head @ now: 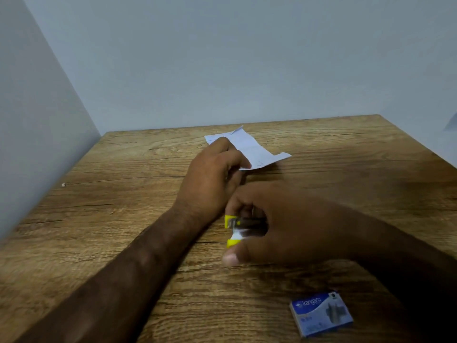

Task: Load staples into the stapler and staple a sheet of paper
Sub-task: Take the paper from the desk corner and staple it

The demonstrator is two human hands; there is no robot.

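Observation:
My right hand [279, 229] is closed around a small yellow stapler [233, 231] just above the wooden table [111, 194]; only its yellow front end and metal jaw show past my fingers. My left hand [210, 177] reaches forward and pinches the near edge of a folded white sheet of paper [249, 147] that lies toward the back of the table. The stapler's mouth points left, close to my left wrist. A blue box of staples [321, 313] lies shut on the table at the front right, apart from both hands.
Pale walls [37, 120] close in the table at the left and behind. The table's right edge [425, 149] runs diagonally at the far right. A tiny pale speck [63, 184] lies near the left wall.

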